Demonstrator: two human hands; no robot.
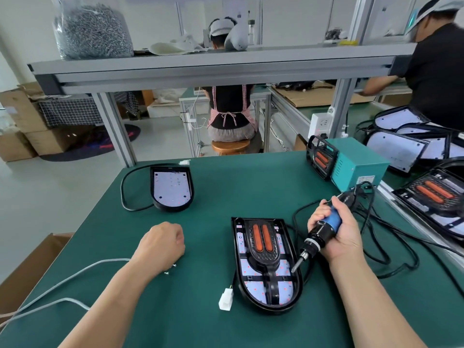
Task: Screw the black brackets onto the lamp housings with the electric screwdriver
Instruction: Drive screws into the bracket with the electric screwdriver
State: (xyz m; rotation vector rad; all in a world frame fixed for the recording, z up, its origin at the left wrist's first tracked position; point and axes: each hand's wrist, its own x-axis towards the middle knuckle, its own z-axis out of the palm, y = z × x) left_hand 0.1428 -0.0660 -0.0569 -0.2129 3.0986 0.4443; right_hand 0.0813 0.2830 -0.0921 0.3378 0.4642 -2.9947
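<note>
Our right hand [344,229] wraps its fingers round the electric screwdriver [319,234], whose tip sits at the right side of the near lamp housing [266,305], in which a black bracket [262,247] lies. Our left hand [160,242] rests on the table [238,187] just beside loose screws [169,269], fingers curled under; we cannot tell whether they pinch anything.

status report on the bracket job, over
Right hand grips electric screwdriver, bit at right edge of near lamp housing. Left hand fisted by loose screws. Black bracket lying in housing. Nothing blocking the bit.
</note>
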